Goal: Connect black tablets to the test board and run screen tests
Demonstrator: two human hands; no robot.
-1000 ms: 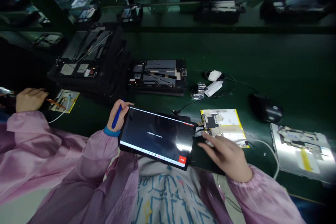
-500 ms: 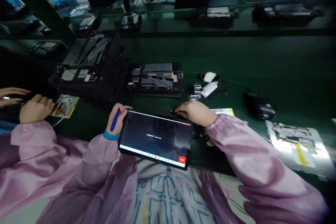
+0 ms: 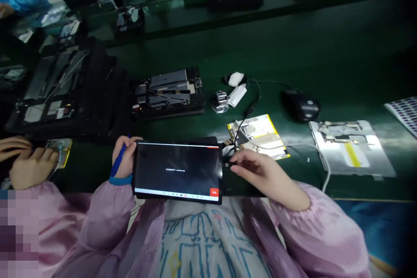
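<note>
My left hand (image 3: pixel 124 156) is closed on the left edge of a dark tablet (image 3: pixel 177 182), with a blue pen (image 3: pixel 119 160) also held in the fingers. The tablet's lit screen shows a line of small text and a red block in the lower right corner. At the tablet's right edge, my right hand (image 3: pixel 257 171) pinches a small black cable plug (image 3: pixel 227 164); whether it sits in the tablet cannot be seen. Just beyond this hand lies a yellow-edged circuit board assembly (image 3: pixel 265 128) with a black cable across it.
Stacked black tablet housings (image 3: pixel 58 82) stand left, with another opened stack (image 3: pixel 169 91) ahead. A metal tally counter (image 3: pixel 222 100), black mouse (image 3: pixel 301 105) and silver panel (image 3: pixel 353 147) lie rightward. A co-worker's hands (image 3: pixel 31 163) are at far left.
My right hand has come from behind the tablet's top right corner to its right edge and now pinches the plug. The view has shifted rightward; the tablet sits more level.
</note>
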